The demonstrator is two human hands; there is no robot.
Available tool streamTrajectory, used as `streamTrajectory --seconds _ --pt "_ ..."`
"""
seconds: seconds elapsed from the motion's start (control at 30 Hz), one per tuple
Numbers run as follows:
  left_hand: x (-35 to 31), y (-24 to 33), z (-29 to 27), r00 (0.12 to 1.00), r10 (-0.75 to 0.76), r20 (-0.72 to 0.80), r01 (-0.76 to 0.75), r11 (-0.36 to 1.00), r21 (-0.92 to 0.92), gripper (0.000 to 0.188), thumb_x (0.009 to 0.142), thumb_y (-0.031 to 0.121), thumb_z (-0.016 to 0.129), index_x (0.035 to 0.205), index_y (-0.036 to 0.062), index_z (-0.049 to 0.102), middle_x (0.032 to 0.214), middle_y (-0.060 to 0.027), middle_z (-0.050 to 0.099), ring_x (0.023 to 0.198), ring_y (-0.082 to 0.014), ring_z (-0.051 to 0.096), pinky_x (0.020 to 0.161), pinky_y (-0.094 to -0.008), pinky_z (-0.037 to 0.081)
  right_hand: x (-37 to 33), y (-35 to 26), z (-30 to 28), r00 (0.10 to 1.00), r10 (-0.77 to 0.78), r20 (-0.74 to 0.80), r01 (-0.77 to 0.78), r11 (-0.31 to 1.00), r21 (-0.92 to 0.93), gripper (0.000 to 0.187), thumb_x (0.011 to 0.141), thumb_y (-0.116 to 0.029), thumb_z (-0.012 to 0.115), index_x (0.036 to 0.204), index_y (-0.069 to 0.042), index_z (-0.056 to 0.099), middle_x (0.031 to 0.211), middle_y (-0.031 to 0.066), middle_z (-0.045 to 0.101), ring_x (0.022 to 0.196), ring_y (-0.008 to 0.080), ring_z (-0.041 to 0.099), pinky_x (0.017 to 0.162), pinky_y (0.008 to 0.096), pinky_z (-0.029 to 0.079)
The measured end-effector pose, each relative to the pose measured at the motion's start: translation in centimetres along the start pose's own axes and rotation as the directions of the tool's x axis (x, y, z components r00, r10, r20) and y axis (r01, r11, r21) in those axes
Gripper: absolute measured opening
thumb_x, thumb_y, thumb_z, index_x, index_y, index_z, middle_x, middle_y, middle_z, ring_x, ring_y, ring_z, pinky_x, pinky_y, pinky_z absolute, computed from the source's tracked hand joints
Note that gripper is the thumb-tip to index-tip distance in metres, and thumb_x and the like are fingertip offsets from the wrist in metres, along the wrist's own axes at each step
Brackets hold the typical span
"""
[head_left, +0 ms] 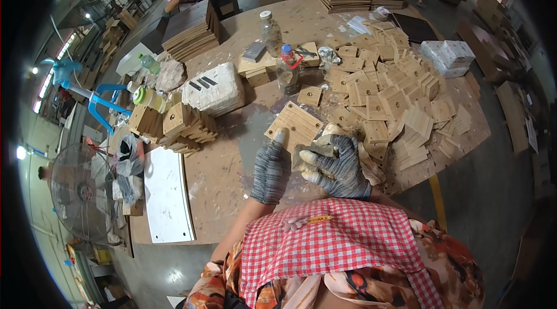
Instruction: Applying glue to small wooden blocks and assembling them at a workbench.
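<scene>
Left hand (270, 170): gloved, fingers loosely extended, grip empty, fingertips touching the slatted wooden square (295, 126) on the desk (223, 170).
Right hand (335, 165): gloved, grip closed on a worn sanding pad (310, 154), just right of that square.
Pile (394, 97): many wooden squares heaped beyond the square, apparently unworked.
Bottles (287, 68): behind the square.

Both gloved hands meet over the workbench (220, 175) at the picture's centre. The left hand (270, 167) rests its fingertips on a slatted wooden square (294, 125), lying at twelve o'clock from it. The right hand (336, 165) grips a folded piece of sandpaper (313, 151). A heap of wooden squares (394, 94) spreads toward two o'clock, two plastic bottles (287, 71) stand at twelve.
</scene>
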State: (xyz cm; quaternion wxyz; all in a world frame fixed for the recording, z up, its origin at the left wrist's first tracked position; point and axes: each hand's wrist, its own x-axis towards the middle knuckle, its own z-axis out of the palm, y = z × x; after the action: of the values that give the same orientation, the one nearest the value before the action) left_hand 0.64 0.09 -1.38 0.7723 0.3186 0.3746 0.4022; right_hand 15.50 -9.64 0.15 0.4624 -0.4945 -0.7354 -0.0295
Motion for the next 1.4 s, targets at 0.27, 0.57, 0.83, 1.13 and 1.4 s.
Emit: streamTrajectory --seconds 0.27,0.57,0.83,1.13,1.4 --pt "-1.3 1.0 1.6 0.98 -0.018 0.199 0.053 0.984 -0.172 0.041 0.087 0.023 0.06 0.118 -0.0027 0.05 0.11 -0.0121 0.061 0.097 -0.0226 0.062 0.083 -0.036 0.053 0.2 1.3 -1.1 0.977 0.187 -0.103 -0.187 0.982 0.015 0.035 0.079 -0.024 0.069 0.111 -0.013 0.065 0.106 0.0105 0.051 0.094 0.025 0.048 0.086 0.0379 0.039" --pt "0.2 -0.1 -0.7 0.988 -0.093 0.123 0.098 0.994 -0.037 0.049 0.086 0.024 0.061 0.124 -0.0032 0.044 0.116 -0.0157 0.057 0.103 -0.0279 0.06 0.085 -0.0441 0.053 0.4 4.1 -2.5 0.909 0.369 -0.192 -0.398 0.907 -0.14 0.036 0.077 -0.024 0.069 0.11 -0.009 0.066 0.1 0.0088 0.052 0.097 0.0241 0.043 0.091 0.037 0.033" --pt "-0.4 0.6 0.2 0.974 -0.111 0.196 0.11 0.994 0.018 0.061 0.084 0.032 0.064 0.129 0.0008 0.038 0.12 -0.019 0.053 0.105 -0.0332 0.058 0.084 -0.0467 0.053 -1.3 5.9 -2.2 0.719 0.695 0.015 -0.477 0.477 0.738 0.041 0.091 -0.03 0.053 0.121 -0.002 0.053 0.114 0.0083 0.054 0.103 0.0187 0.054 0.087 0.0296 0.046" --pt "-0.3 0.5 0.6 0.858 -0.15 0.492 0.346 0.876 -0.337 0.083 0.083 0.058 0.052 0.136 -0.0012 0.028 0.124 -0.031 0.046 0.104 -0.0454 0.055 0.076 -0.0482 0.057 -0.1 3.4 -0.8 0.576 0.731 0.365 -0.432 -0.107 0.896 0.047 0.093 -0.033 0.05 0.127 0.0 0.045 0.119 0.0094 0.051 0.11 0.0176 0.05 0.095 0.0326 0.042" --pt "-0.3 -0.3 -0.5 0.845 -0.196 0.498 0.411 0.834 -0.368 0.067 0.087 0.036 0.059 0.136 0.0001 0.031 0.12 -0.0246 0.051 0.106 -0.0393 0.056 0.08 -0.0428 0.057 -1.2 3.5 -0.8 0.681 0.686 0.256 -0.585 0.3 0.753 0.042 0.093 -0.027 0.052 0.125 0.001 0.047 0.121 0.0093 0.052 0.111 0.0178 0.05 0.098 0.0296 0.039"
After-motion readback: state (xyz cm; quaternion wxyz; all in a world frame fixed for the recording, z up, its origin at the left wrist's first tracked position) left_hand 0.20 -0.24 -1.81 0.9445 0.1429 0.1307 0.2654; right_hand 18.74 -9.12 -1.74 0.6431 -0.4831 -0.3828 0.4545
